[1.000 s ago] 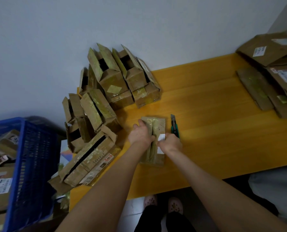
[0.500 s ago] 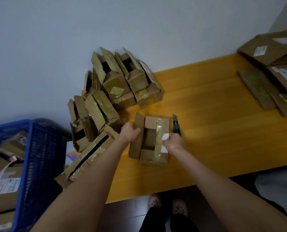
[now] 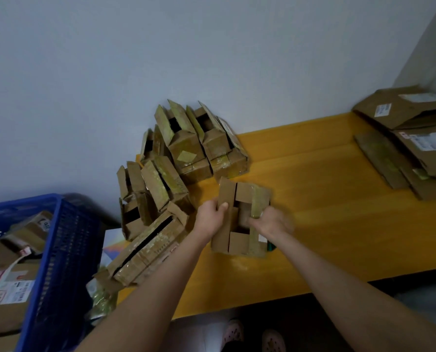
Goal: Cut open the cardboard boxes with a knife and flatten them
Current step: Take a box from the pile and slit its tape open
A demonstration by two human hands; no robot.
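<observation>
A small brown cardboard box (image 3: 239,245) with taped flaps lies open on the yellow table (image 3: 339,224) in front of me. My left hand (image 3: 210,218) grips its left flap, thumb over the edge. My right hand (image 3: 273,222), blurred by motion, holds the taped right flap. The green-handled knife (image 3: 271,247) lies on the table just right of the box; only its tip shows beneath my right wrist.
A heap of opened boxes (image 3: 184,158) leans against the wall at the table's left end. Flattened cardboard (image 3: 400,158) is stacked at the far right. A blue crate (image 3: 59,262) with more boxes stands to the left, below table level.
The box's flaps have been spread apart, from pressed shut to wide open. Both hands moved onto the flaps, and my right arm now covers most of the knife.
</observation>
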